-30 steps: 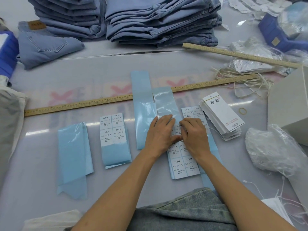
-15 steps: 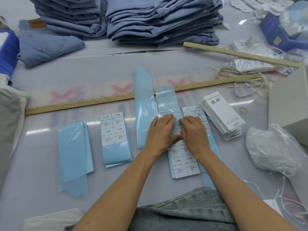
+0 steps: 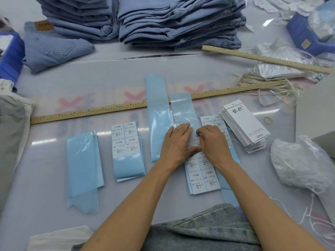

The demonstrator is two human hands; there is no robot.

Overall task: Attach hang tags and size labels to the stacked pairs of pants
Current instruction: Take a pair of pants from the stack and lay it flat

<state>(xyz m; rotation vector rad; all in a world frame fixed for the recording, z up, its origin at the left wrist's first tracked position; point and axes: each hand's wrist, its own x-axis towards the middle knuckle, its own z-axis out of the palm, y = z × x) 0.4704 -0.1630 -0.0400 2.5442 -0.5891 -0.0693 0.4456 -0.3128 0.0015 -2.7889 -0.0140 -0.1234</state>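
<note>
The left hand [image 3: 178, 142] lies flat, fingers straight and close together, pressing down on the L label sheet [image 3: 203, 175], a strip of white size stickers on pale blue backing that lies on the tabletop [image 3: 181, 71]. Its thumb reaches right to meet the right hand [image 3: 213, 144]. The right hand's grip is curled, fingertips [image 3: 199, 132] bent down onto the upper stickers of that sheet, seemingly pinching at an edge; what it actually holds cannot be told. Both forearms run up from the near edge and converge over the sheet.

Left of the L label sheet lies the S label sheet [image 3: 126, 140]. Just right of it rests the stack of hang tags [image 3: 244, 127]. Beyond it, past the long wooden ruler [image 3: 90, 113], stand the stacked pants [image 3: 179, 20].
</note>
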